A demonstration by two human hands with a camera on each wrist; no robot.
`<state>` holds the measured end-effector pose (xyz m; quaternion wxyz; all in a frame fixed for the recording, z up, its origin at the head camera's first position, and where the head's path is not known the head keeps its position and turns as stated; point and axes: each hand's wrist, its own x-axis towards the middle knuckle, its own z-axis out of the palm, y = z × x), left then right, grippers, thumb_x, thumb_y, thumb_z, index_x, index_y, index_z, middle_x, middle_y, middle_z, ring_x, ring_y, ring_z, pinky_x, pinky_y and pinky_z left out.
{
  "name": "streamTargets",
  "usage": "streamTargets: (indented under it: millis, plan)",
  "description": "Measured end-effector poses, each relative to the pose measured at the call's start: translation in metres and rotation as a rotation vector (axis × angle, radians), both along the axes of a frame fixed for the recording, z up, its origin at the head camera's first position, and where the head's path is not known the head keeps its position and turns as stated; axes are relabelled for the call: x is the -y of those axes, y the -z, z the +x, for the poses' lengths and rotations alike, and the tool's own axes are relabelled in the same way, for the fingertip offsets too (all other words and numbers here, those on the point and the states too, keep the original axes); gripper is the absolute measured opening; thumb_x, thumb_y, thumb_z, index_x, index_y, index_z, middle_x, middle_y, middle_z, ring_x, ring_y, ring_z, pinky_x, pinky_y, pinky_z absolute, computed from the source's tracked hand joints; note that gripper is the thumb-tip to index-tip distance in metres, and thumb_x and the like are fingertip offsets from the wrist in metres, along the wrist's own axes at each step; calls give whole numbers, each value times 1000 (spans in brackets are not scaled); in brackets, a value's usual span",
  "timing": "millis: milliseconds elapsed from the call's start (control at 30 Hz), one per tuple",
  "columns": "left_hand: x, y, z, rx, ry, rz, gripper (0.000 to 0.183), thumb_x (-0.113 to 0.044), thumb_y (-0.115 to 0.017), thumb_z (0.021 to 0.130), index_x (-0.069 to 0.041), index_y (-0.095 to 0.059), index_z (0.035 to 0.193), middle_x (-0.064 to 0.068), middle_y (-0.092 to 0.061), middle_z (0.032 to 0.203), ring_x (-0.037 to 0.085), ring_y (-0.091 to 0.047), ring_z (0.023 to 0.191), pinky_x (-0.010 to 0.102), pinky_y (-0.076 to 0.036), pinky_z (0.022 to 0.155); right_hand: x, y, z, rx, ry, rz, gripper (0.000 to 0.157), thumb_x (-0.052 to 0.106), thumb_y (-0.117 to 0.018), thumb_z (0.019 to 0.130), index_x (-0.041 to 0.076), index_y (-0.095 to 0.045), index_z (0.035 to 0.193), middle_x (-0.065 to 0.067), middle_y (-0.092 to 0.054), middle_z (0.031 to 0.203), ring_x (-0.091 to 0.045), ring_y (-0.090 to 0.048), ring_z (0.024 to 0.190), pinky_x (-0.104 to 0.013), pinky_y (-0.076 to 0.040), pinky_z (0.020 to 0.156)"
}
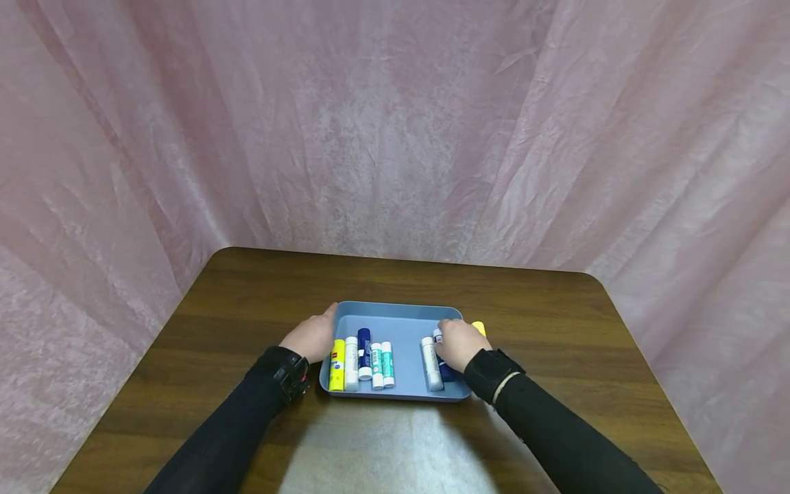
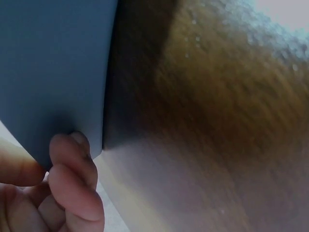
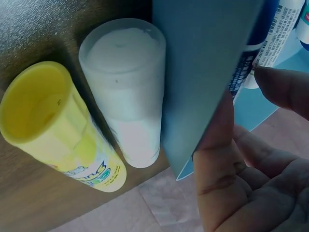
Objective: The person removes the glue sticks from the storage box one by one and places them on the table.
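Observation:
A blue-grey tray (image 1: 401,319) lies on the table with several glue sticks in it. My left hand (image 1: 311,337) holds the tray's left side, with curled fingers (image 2: 72,154) against the outer wall. At the right end, my right hand (image 1: 461,344) pinches a dark blue glue stick (image 3: 241,70) between thumb and finger, inside the tray wall. Next to it lies a white glue stick (image 1: 431,363). The tray's left half holds a yellow glue stick (image 1: 337,365), a white one (image 1: 351,363), a dark blue one (image 1: 365,353) and two small white-and-green ones (image 1: 382,365).
Outside the tray's right wall are another yellow glue stick (image 3: 72,130) and another white glue stick (image 3: 125,92), mostly hidden by my right hand in the head view. Brown wooden table (image 1: 278,274) surrounds the tray. A pink curtain (image 1: 395,137) hangs behind.

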<state>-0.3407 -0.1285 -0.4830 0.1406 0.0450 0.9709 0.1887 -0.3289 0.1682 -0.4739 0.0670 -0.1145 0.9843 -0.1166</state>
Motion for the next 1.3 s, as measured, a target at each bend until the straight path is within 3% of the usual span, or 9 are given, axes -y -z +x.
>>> streamTargets:
  millis: [167, 433, 667, 933, 1067, 1200, 1300]
  plan:
    - [0, 1, 0, 0, 4, 1, 59, -15, -41, 108, -2, -21, 162, 20, -60, 143, 28, -63, 124, 52, -47, 110, 3, 1, 0, 7, 2, -7, 38, 18, -71, 93, -2, -68, 124, -19, -73, 117, -28, -69, 103, -49, -57, 96]
    - [0, -1, 2, 17, -12, 9, 59, -16, -40, 108, -3, -20, 162, 21, -56, 148, 32, -58, 132, 55, -44, 112, 9, 6, 0, 22, 5, -22, 42, 20, -74, 92, -1, -66, 127, -19, -73, 120, -27, -70, 102, -47, -57, 97]
    - [0, 2, 1, 14, -10, 3, 58, -15, -39, 108, -3, -21, 162, 20, -58, 145, 29, -62, 126, 54, -46, 111, 13, 7, 2, 27, 1, 3, 45, 21, -76, 91, 1, -65, 130, -18, -74, 118, -25, -71, 99, -47, -58, 94]
    - [-2, -1, 2, 16, -6, 8, 58, -16, -39, 108, -3, -20, 162, 20, -61, 142, 26, -63, 122, 53, -47, 110, 14, 7, 4, 33, -15, 15, 46, 22, -75, 92, 3, -64, 132, -17, -72, 123, -27, -70, 108, -47, -57, 97]
    - [-2, -2, 2, 17, -9, 7, 58, -16, -39, 108, -3, -20, 162, 21, -60, 143, 30, -61, 128, 54, -46, 111, 13, 7, 4, 29, -26, 12, 33, 23, -74, 93, 3, -70, 119, -12, -75, 103, -22, -69, 87, -42, -59, 84]
    - [-2, -2, 2, 20, -16, 7, 59, -17, -40, 109, -3, -20, 162, 21, -56, 147, 33, -58, 133, 54, -45, 112, 12, 6, 3, 21, -31, -5, 21, 23, -73, 94, 4, -71, 102, -5, -64, 77, -17, -57, 67, -35, -51, 65]
    - [-1, -3, 3, 26, -20, 9, 59, -17, -40, 109, -4, -19, 162, 21, -55, 148, 33, -57, 133, 54, -45, 112, 10, 4, 4, 9, -27, -24, 24, 23, -73, 94, 2, -71, 105, -6, -66, 80, -19, -59, 69, -36, -54, 68]
